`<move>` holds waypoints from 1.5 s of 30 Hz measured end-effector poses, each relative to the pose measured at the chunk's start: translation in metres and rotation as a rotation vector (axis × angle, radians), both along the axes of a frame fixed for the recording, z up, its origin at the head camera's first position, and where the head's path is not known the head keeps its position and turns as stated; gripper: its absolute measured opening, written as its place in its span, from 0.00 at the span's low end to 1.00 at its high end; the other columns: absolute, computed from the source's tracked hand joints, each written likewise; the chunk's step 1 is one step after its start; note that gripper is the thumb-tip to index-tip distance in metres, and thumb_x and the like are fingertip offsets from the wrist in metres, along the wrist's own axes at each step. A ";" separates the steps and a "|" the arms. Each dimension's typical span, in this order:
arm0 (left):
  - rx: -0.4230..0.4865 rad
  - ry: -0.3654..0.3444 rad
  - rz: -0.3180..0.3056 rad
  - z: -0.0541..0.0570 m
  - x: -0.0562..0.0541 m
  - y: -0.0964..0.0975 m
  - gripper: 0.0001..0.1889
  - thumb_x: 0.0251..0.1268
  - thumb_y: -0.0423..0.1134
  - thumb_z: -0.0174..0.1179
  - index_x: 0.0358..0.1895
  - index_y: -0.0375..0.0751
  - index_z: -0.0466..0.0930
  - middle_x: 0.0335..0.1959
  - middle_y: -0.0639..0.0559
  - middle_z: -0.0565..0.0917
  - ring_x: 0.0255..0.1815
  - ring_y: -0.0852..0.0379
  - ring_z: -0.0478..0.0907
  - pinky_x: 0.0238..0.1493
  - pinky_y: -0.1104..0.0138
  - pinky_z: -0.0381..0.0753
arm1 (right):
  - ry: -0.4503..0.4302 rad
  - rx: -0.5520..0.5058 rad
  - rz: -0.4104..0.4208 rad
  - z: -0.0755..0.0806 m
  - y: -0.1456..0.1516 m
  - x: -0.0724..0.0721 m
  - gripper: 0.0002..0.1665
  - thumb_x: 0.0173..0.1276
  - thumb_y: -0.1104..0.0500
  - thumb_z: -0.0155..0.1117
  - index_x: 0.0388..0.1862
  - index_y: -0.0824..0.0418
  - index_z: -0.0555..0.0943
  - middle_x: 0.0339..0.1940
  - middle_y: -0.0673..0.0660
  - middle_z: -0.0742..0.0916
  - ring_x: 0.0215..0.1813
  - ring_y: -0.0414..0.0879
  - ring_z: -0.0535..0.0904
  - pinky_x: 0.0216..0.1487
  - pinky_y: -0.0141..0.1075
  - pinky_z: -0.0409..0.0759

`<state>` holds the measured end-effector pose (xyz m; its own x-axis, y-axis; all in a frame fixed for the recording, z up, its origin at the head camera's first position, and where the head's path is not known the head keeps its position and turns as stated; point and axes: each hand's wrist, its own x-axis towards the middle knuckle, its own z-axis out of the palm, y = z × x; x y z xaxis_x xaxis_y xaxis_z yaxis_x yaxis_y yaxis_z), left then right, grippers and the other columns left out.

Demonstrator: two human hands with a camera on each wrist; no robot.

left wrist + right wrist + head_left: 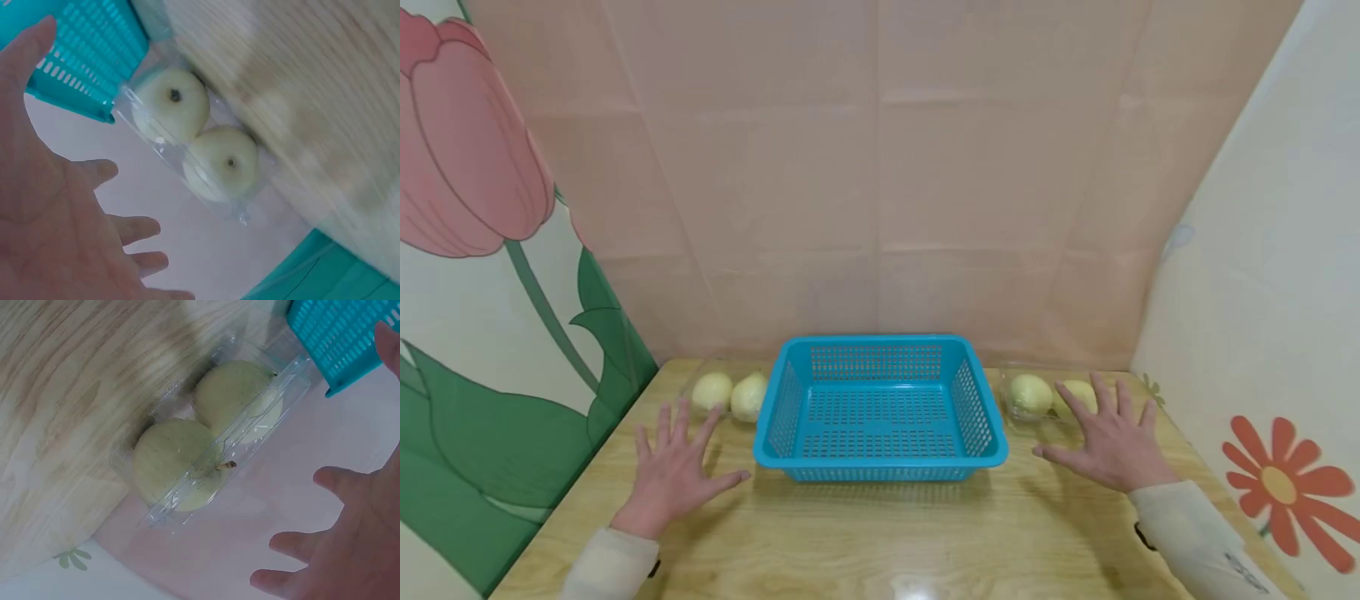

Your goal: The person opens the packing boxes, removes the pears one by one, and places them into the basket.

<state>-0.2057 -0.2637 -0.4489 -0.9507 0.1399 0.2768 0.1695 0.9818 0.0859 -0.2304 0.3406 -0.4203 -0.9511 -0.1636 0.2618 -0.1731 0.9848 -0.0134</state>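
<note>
Head view: a blue slotted plastic basket [880,463] stands upright in the middle of the frame on a wood-grain table [880,533], long side towards the viewer, a placing that seems meant to put it within equal reach of both hands. The left hand [673,475], lower left, and the right hand [1116,446], lower right, appear to hover with fingers spread wide, gripping nothing; the near-mirrored pose puts each by the fruit on its own side. Two pale pears [711,392] sit just beside the basket's left end, and a second pair of pears [1030,394] sits to its right, partly screened by the right fingers. The basket's perforated floor shows from wall to wall

Left wrist view: a clear plastic box [169,161], centre of the frame, holds the left pears side by side, likely to stop them rolling. The basket's corner is near it, upper left; whether they touch I cannot tell. The spread fingers, lower left, are apart from the box

Right wrist view: a clear clamshell box [290,384] with a flat projecting edge holds the other two pears at centre, one with its short stem showing, snugly enough that they probably shift little. The basket is at upper right, and the spread fingers at lower right pinch nothing
</note>
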 end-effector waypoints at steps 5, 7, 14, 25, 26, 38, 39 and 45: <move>0.127 -0.039 -0.095 0.000 0.009 0.004 0.44 0.59 0.63 0.65 0.71 0.35 0.67 0.72 0.20 0.56 0.70 0.19 0.53 0.62 0.25 0.56 | -0.051 -0.126 -0.008 -0.001 0.006 -0.001 0.56 0.66 0.25 0.54 0.78 0.63 0.58 0.74 0.80 0.57 0.69 0.84 0.51 0.57 0.82 0.50; 0.197 -0.094 -0.132 0.000 0.014 0.007 0.34 0.62 0.54 0.68 0.62 0.31 0.74 0.64 0.23 0.68 0.64 0.24 0.65 0.60 0.31 0.66 | -0.050 -0.204 -0.026 -0.004 0.013 -0.003 0.52 0.72 0.31 0.52 0.76 0.69 0.58 0.71 0.83 0.59 0.66 0.85 0.55 0.54 0.80 0.58; 0.599 -0.446 -0.362 -0.003 0.024 0.028 0.13 0.70 0.41 0.61 0.45 0.32 0.80 0.36 0.48 0.83 0.36 0.58 0.79 0.35 0.65 0.80 | -0.016 -0.427 -0.172 -0.015 0.046 -0.010 0.46 0.79 0.38 0.42 0.68 0.82 0.61 0.58 0.87 0.70 0.56 0.81 0.66 0.49 0.71 0.69; 0.892 -0.788 -0.510 -0.010 0.026 0.072 0.17 0.75 0.43 0.56 0.51 0.31 0.79 0.37 0.40 0.85 0.33 0.48 0.82 0.26 0.63 0.80 | -0.299 -0.714 -0.286 -0.026 0.064 -0.023 0.51 0.78 0.34 0.28 0.75 0.80 0.45 0.64 0.87 0.63 0.43 0.66 0.81 0.35 0.49 0.84; 0.900 -0.795 -0.502 -0.010 0.025 0.074 0.16 0.74 0.43 0.56 0.51 0.31 0.79 0.37 0.40 0.85 0.33 0.48 0.82 0.26 0.63 0.80 | -0.299 -0.748 -0.298 -0.028 0.064 -0.025 0.51 0.78 0.34 0.28 0.75 0.79 0.45 0.63 0.85 0.64 0.46 0.66 0.79 0.36 0.49 0.84; 0.945 -0.800 -0.467 -0.011 0.020 0.081 0.19 0.77 0.43 0.51 0.54 0.28 0.77 0.39 0.40 0.84 0.35 0.49 0.81 0.31 0.63 0.82 | -0.195 -1.097 -0.361 -0.044 0.056 -0.041 0.34 0.79 0.53 0.31 0.74 0.77 0.55 0.30 0.56 0.82 0.22 0.42 0.74 0.25 0.39 0.81; 0.956 -0.810 -0.463 -0.011 0.019 0.082 0.19 0.78 0.43 0.51 0.55 0.28 0.77 0.39 0.41 0.84 0.35 0.49 0.81 0.32 0.62 0.82 | -0.193 -1.132 -0.356 -0.045 0.056 -0.041 0.33 0.79 0.56 0.31 0.74 0.77 0.55 0.28 0.51 0.81 0.21 0.41 0.73 0.24 0.39 0.80; 1.003 -0.842 -0.472 -0.011 0.017 0.089 0.21 0.78 0.44 0.50 0.57 0.27 0.76 0.41 0.40 0.85 0.37 0.48 0.82 0.34 0.61 0.83 | -0.185 -1.198 -0.324 -0.049 0.060 -0.040 0.33 0.73 0.64 0.34 0.75 0.77 0.53 0.23 0.43 0.80 0.18 0.38 0.72 0.22 0.35 0.80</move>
<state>-0.1890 -0.1745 -0.4599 -0.7987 0.5752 -0.1766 0.0097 0.3058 0.9520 -0.2708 0.4004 -0.4690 -0.9415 0.3320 -0.0572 0.1743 0.3345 -0.9261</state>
